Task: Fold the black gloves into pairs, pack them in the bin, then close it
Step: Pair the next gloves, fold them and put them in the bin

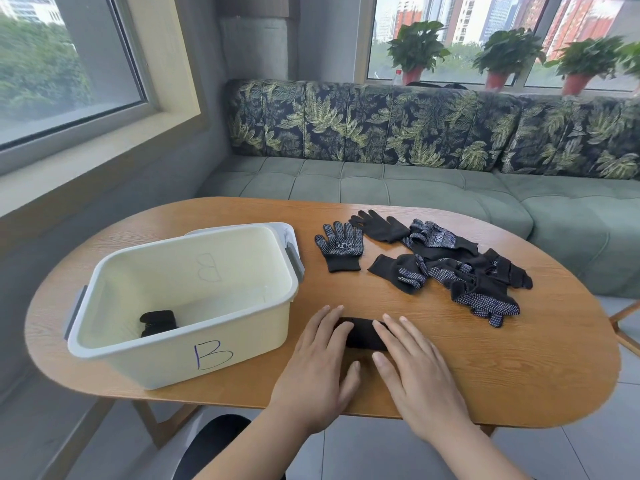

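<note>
Gloves of black knit, many with dotted palms, are what I am packing. The wooden desk carries everything. On its left end stands the cream bin, marked B and open, with what looks like its lid showing at the bin's far side. The loose gloves lie tangled towards the far right of the desk, well apart from my hands. A single glove lies flat between that tangle and the bin, fingers towards the far edge. Close to the near edge, just right of the bin, is the folded pair I am working on. A smaller folded bundle already lies in the bin's near left corner.

I judge the folded pair to be light, soft and springy. It should not slip or break, but the fold may open if it is lifted loosely. I would pinch it across the middle, through all layers, thumb under and fingers over.

My left grip lies flat with straight fingers, its fingertips on the pair's left end. My right grip does the same on the right end. Neither closes round anything; both only press. The pair lies under the fingertips and between the two palms.
</note>
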